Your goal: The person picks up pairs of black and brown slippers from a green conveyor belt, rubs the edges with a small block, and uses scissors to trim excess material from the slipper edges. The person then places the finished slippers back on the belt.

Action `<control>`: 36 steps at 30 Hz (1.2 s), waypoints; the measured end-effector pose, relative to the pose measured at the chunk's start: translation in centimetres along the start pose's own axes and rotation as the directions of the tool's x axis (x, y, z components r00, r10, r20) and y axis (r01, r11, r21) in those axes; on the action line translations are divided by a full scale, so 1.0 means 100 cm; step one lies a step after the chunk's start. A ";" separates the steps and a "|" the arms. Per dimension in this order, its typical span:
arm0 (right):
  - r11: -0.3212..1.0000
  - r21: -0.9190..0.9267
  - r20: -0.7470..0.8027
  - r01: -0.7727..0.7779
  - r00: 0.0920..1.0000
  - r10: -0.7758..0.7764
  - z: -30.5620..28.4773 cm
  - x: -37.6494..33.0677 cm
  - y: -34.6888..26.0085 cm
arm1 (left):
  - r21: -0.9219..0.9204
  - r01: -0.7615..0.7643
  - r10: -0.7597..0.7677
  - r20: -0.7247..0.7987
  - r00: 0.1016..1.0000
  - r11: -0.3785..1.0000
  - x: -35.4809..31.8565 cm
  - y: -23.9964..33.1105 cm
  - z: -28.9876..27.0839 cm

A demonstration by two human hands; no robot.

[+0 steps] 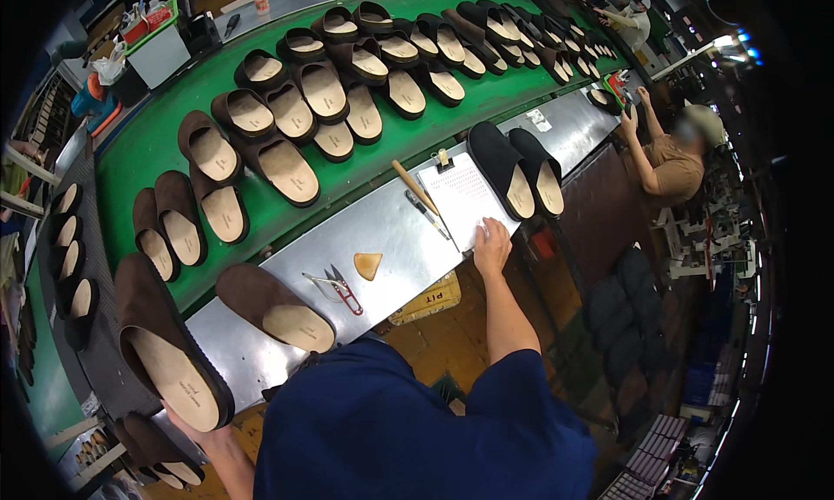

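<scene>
At the lower left my left hand [193, 426] supports a brown clog [181, 361] with a beige footbed, lifted and tilted toe-up; most of the fingers are hidden under its sole. A second brown clog [276, 309] lies on the metal ledge just to the right. My right hand [493, 246] rests on the near right corner of a clipboard [465, 196] with a printed sheet, fingers slightly bent and apart. Beside the clipboard lie a wooden stick [414, 187] and a pen [423, 206]. Red-handled thread snips [346, 293] and a tan wedge-shaped piece [367, 265] lie nearer the middle.
Rows of brown and black clogs [321, 92] stand on the green conveyor belt [130, 170] beyond the ledge. A black pair [512, 170] sits right of the clipboard. Another person [678, 157] works at the right. Several dark clogs [82, 300] line the left side.
</scene>
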State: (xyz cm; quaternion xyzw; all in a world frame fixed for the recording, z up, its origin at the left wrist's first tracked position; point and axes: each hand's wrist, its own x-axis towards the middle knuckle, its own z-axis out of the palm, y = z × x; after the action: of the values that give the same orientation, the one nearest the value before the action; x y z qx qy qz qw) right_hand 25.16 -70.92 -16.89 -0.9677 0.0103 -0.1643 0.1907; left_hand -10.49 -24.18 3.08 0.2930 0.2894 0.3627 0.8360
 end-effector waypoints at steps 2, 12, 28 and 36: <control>0.999 0.029 0.006 0.029 1.000 -0.029 0.008 0.007 0.001 | -0.030 0.031 -0.026 0.146 0.989 0.999 0.004 0.003 -0.007; 0.999 0.023 0.041 -0.045 0.998 0.044 0.024 0.027 -0.005 | -0.003 0.029 -0.029 0.040 0.999 1.000 -0.003 -0.003 0.017; 0.998 0.059 0.091 -0.037 0.995 0.032 0.017 0.037 0.002 | -0.011 0.006 -0.005 0.116 0.993 1.000 0.002 -0.018 0.003; 0.998 0.069 0.042 -0.004 0.999 0.001 0.027 0.050 0.005 | -0.087 -0.014 0.022 0.088 0.996 0.996 -0.005 -0.023 0.016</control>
State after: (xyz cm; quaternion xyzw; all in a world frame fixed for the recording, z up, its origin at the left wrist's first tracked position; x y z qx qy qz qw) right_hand 30.75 -70.82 -17.83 -0.9637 0.0018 -0.1442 0.2245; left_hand -8.70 -26.31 2.67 0.2752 0.2335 0.3689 0.8565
